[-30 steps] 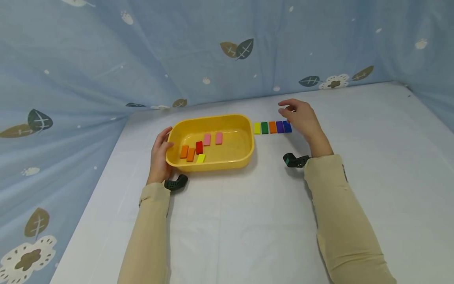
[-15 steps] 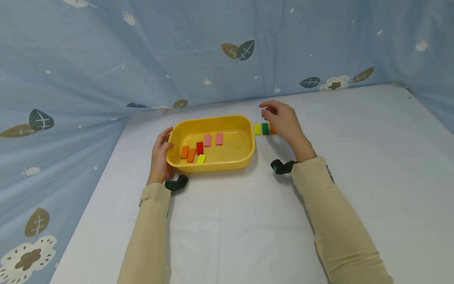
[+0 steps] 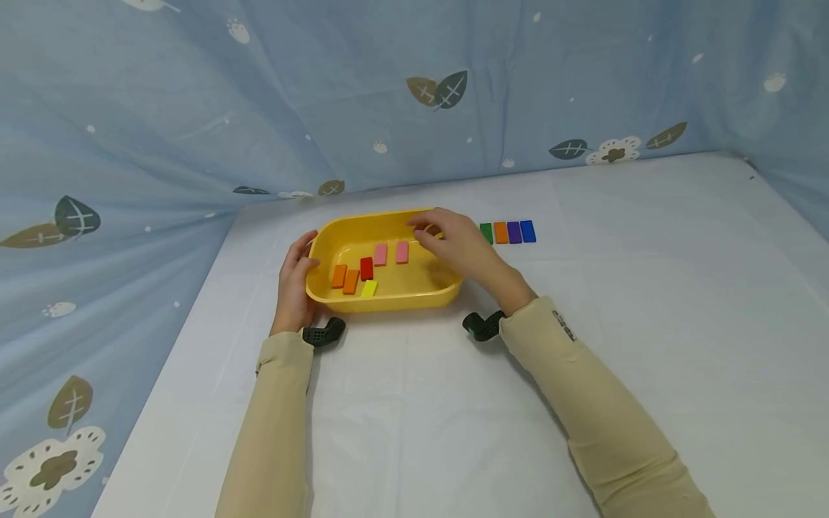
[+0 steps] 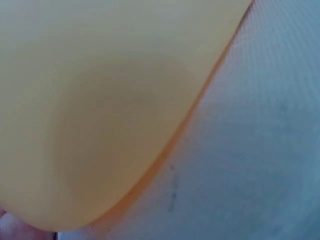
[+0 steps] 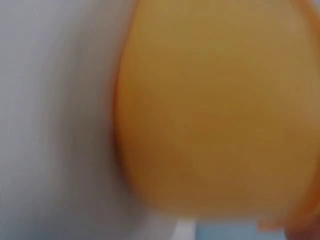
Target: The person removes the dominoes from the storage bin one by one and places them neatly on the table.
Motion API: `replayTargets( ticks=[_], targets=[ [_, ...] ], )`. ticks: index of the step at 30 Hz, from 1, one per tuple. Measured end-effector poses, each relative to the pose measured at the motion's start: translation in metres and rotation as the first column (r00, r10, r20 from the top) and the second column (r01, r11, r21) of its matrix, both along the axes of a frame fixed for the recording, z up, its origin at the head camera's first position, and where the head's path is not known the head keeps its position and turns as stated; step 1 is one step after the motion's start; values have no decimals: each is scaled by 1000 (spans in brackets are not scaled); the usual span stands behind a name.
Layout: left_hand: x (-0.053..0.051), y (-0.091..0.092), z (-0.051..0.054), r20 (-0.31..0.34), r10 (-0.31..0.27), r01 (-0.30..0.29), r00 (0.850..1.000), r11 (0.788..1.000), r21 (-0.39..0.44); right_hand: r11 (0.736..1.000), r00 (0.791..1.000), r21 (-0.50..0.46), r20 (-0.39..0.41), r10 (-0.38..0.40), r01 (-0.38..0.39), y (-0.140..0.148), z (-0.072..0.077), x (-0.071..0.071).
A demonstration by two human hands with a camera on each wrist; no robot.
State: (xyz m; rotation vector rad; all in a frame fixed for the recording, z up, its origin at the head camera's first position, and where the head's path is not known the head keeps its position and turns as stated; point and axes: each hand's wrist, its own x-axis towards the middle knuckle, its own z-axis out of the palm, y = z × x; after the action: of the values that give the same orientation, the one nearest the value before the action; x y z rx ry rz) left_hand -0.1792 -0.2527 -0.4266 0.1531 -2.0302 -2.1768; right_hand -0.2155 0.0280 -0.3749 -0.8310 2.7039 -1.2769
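My left hand (image 3: 293, 289) grips the left end of a yellow plastic basin (image 3: 395, 302), thumb at its rim. In the basin lie two pink tiles (image 3: 381, 255), a red tile (image 3: 366, 268), two orange tiles (image 3: 350, 282) and a yellow tile (image 3: 368, 288). Over the basin's right end hovers my right hand (image 3: 461, 244), fingers loosely bent, nothing visible between them. The blurred basin wall (image 5: 215, 110) fills much of the right wrist view. The left wrist view shows the basin's side (image 4: 110, 115) close up.
Right of the basin, a row on the white tabletop (image 3: 414, 403) shows a green tile (image 3: 486, 233), an orange tile (image 3: 501, 232), a purple tile (image 3: 514, 232) and a blue tile (image 3: 528, 231). A blue patterned curtain (image 3: 324, 93) stands behind.
My right hand has moved left from above the tile row to over the basin. It now hides the row's yellow tile. My left hand and the basin have stayed put.
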Motion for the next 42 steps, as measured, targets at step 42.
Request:
replayTargets(
  ticks=[42],
  targets=[
    [0, 0, -2, 0, 19, -19, 1000, 999, -50, 769, 980, 608, 94, 173, -194, -36, -10, 18]
  ],
)
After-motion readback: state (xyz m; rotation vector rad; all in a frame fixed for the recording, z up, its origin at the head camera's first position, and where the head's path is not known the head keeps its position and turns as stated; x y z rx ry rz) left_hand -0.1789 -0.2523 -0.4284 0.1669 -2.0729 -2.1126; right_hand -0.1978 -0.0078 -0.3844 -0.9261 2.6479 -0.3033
